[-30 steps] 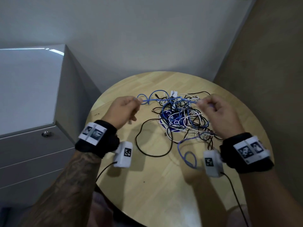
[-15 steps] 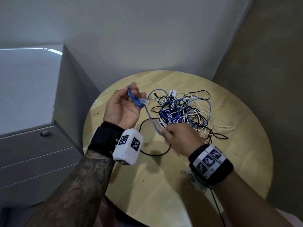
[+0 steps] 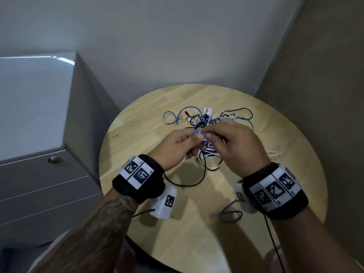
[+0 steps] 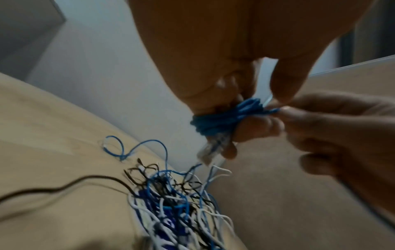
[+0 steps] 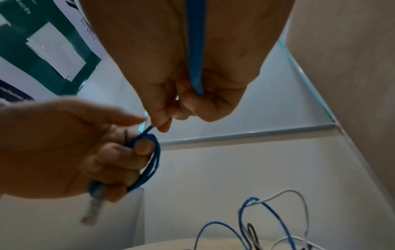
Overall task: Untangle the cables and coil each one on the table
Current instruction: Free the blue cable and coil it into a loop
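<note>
Head view: left hand [image 3: 178, 143] holds blue cable [image 4: 215, 121] wound round fingers as form; right hand [image 3: 234, 146] pinches its free end, feeding turns. Tangle [image 3: 212, 123] on table [image 3: 137, 154].

**Blue cable wound on the left fingers**

The left hand [image 4: 224, 55] holds a small coil of blue cable [image 4: 222, 120] around its fingers [image 4: 256, 126]. The right hand [image 4: 342, 135] pinches the strand beside it. Below, a tangle of cables [image 4: 177, 208] lies on the desk [image 4: 53, 135].
</note>
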{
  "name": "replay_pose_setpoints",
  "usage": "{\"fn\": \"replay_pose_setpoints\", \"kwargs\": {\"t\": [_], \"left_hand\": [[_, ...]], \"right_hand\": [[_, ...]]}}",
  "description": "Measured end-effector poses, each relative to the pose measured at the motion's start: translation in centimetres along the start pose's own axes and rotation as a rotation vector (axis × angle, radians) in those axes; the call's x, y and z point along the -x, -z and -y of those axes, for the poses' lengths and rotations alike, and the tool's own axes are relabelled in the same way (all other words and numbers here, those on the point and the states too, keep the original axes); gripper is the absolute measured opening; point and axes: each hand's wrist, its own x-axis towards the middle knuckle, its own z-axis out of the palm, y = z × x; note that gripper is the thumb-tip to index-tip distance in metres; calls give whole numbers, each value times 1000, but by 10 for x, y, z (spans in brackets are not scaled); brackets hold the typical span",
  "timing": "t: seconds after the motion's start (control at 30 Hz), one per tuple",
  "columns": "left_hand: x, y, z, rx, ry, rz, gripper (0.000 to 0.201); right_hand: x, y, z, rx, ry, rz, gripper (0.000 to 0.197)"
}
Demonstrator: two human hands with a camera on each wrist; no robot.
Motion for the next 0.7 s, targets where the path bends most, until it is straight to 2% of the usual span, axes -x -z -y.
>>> {"fn": "replay_pose_setpoints", "kwargs": {"t": [0.1, 0.23, 0.4, 0.47, 0.57, 0.7], "left_hand": [[-2, 2, -2, 109, 100, 68, 30], [-1, 9, -4, 420, 274, 181, 29], [2, 3, -5, 639, 334, 320, 29], [0, 6, -6, 857, 327, 331, 31], [-5, 18, -6, 1205, 247, 158, 29], [-10, 39, 1, 1235, 116, -162, 19]], "right_hand": [[2, -4, -8, -37, -10, 8, 22], [3, -17, -11, -99, 33, 31, 26], [3, -16, -14, -55, 19, -69, 25], [6, -19, -12, -58, 6, -50, 27], [15, -35, -6, -96, -84, 89, 33], [26, -55, 10, -247, -224, 342, 19]]}}
